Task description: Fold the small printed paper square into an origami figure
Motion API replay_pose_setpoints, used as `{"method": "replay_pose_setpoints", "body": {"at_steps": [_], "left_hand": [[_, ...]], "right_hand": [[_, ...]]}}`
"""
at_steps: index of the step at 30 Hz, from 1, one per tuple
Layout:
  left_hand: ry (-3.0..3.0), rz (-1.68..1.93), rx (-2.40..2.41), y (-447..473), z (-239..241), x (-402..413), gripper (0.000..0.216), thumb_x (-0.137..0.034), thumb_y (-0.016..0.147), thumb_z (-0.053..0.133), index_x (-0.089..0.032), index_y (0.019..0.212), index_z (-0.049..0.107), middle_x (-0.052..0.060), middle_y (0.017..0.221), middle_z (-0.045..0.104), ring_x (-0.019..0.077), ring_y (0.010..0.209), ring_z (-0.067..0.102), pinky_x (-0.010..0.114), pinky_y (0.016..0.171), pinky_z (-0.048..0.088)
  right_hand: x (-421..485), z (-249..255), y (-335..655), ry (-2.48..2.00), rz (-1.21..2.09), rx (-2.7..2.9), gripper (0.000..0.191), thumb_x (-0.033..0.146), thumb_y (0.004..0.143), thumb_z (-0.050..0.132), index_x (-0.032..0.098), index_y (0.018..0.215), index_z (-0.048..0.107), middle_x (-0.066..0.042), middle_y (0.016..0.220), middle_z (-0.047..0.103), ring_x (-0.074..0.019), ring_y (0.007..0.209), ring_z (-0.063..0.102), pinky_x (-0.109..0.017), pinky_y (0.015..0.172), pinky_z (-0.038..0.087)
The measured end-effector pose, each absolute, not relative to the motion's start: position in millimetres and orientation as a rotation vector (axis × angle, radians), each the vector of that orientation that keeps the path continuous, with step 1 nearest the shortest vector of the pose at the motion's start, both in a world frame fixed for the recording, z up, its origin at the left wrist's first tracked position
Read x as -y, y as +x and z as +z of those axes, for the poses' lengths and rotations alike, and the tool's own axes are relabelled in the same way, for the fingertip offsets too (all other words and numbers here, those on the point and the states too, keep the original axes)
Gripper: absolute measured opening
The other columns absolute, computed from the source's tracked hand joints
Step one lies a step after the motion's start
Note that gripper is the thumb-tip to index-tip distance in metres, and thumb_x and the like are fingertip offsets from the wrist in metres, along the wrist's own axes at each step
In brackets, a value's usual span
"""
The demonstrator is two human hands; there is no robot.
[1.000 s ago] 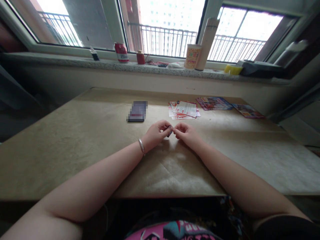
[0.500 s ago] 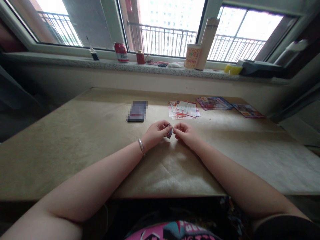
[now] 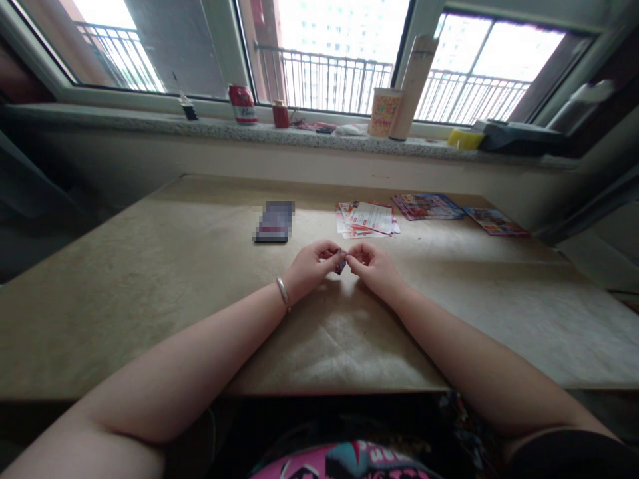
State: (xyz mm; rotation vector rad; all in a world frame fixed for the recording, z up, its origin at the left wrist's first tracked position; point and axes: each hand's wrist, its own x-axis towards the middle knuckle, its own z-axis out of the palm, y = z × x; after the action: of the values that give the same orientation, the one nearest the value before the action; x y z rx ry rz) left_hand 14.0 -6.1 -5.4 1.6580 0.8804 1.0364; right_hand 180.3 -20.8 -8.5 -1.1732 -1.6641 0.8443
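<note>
A small folded scrap of paper (image 3: 341,265) sits pinched between the fingertips of the left hand (image 3: 312,267) and right hand (image 3: 375,266), both curled closed around it just above the desk (image 3: 150,286). Beyond lie printed leaflets (image 3: 367,219) and a blurred dark card (image 3: 274,221).

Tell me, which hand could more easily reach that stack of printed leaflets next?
Probably the right hand: the leaflets lie just beyond it, while the left hand sits farther over. Both pinch a small folded piece.
</note>
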Motion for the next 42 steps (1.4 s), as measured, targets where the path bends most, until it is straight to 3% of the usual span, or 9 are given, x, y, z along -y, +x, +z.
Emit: {"method": "replay_pose_setpoints", "body": {"at_steps": [18, 25, 31, 34, 38, 42], "left_hand": [[1.992, 0.991, -1.101, 15.3, 6.1, 12.7, 0.015, -0.028, 0.08, 0.056, -0.015, 0.073, 0.059, -0.001, 0.064, 0.059, 0.0117, 0.064, 0.054, 0.025, 0.07, 0.044], [1.979, 0.988, -1.018, 15.3, -0.6, 8.4, 0.016, -0.03, 0.087, 0.047, -0.017, 0.081, 0.054, 0.0, 0.067, 0.055, 0.0126, 0.063, 0.051, 0.026, 0.066, 0.043], [2.159, 1.105, -0.907, 12.0, -3.8, 3.4, 0.02, -0.032, 0.087, 0.05, -0.017, 0.079, 0.059, 0.01, 0.109, 0.057, 0.021, 0.106, 0.053, 0.037, 0.097, 0.04], [2.127, 1.128, -0.897, 9.9, -6.6, -0.1, 0.019, -0.033, 0.086, 0.054, -0.017, 0.079, 0.061, 0.01, 0.112, 0.056, 0.0221, 0.11, 0.053, 0.039, 0.1, 0.039], [1.951, 1.165, -0.877, 9.1, -12.3, -4.9, 0.022, -0.036, 0.083, 0.058, -0.017, 0.092, 0.061, 0.01, 0.114, 0.055, 0.021, 0.104, 0.057, 0.038, 0.091, 0.047], [1.756, 1.157, -0.912, 11.7, -14.8, -6.5, 0.035, -0.037, 0.08, 0.061, -0.016, 0.107, 0.052, 0.008, 0.099, 0.06, 0.0167, 0.084, 0.062, 0.031, 0.072, 0.052]], "right_hand": [[19.8, -12.4, 176.0, -1.216, 0.84, 1.683, 0.017, 0.034, 0.073, 0.057, 0.019, 0.07, 0.051, 0.004, 0.061, 0.052, -0.0095, 0.056, 0.045, -0.023, 0.054, 0.036], [21.4, -10.1, 178.0, -1.206, 0.786, 1.735, 0.012, 0.031, 0.075, 0.056, 0.019, 0.074, 0.054, 0.003, 0.065, 0.056, -0.0102, 0.058, 0.05, -0.023, 0.056, 0.039], [24.9, -8.3, 176.0, -1.167, 0.775, 1.828, 0.016, 0.032, 0.075, 0.06, 0.018, 0.084, 0.06, 0.0, 0.078, 0.063, -0.0103, 0.061, 0.055, -0.024, 0.059, 0.045], [23.9, -10.2, 176.8, -1.185, 0.734, 1.881, 0.015, 0.032, 0.076, 0.06, 0.018, 0.081, 0.061, 0.0, 0.075, 0.064, -0.0111, 0.062, 0.056, -0.024, 0.06, 0.045], [20.5, -12.3, 180.2, -1.218, 0.712, 1.847, 0.013, 0.032, 0.077, 0.058, 0.019, 0.076, 0.061, 0.0, 0.071, 0.064, -0.012, 0.063, 0.057, -0.024, 0.059, 0.044], [17.4, -11.6, 183.3, -1.261, 0.675, 1.744, 0.012, 0.031, 0.075, 0.059, 0.019, 0.074, 0.058, 0.001, 0.068, 0.062, -0.0115, 0.059, 0.054, -0.024, 0.055, 0.042]]}}
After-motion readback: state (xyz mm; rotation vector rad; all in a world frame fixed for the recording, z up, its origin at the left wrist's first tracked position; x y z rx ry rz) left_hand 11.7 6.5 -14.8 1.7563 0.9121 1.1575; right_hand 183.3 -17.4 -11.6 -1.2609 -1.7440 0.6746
